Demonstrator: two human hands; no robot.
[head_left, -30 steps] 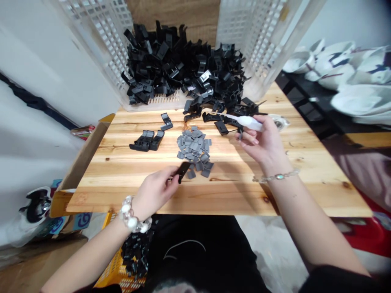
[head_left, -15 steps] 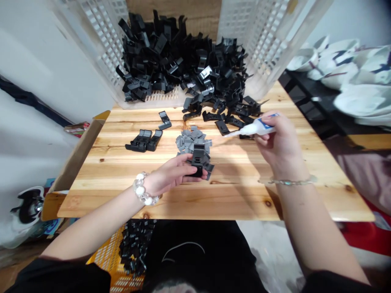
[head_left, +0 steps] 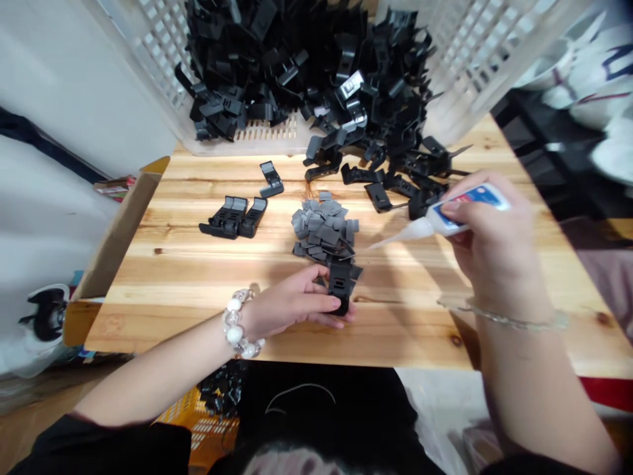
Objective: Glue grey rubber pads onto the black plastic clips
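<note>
Pine table (head_left: 148,277), from left: two black plastic clips (head_left: 222,221) at 9 o'clock; single clip (head_left: 271,179) at 11; left hand (head_left: 291,307) grasping one clip (head_left: 340,287) at 6, beside grey pad pile (head_left: 324,227); right hand (head_left: 494,244) gripping white glue bottle (head_left: 445,219) at 3. White perforated crate (head_left: 494,66) at 12 holds heaped black clips (head_left: 297,53).

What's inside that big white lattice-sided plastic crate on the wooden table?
A heap of black plastic clips fills the white lattice-sided plastic crate. They cover nearly all its floor, so whatever lies beneath them cannot be seen; only a strip of lattice shows at the front.
</note>
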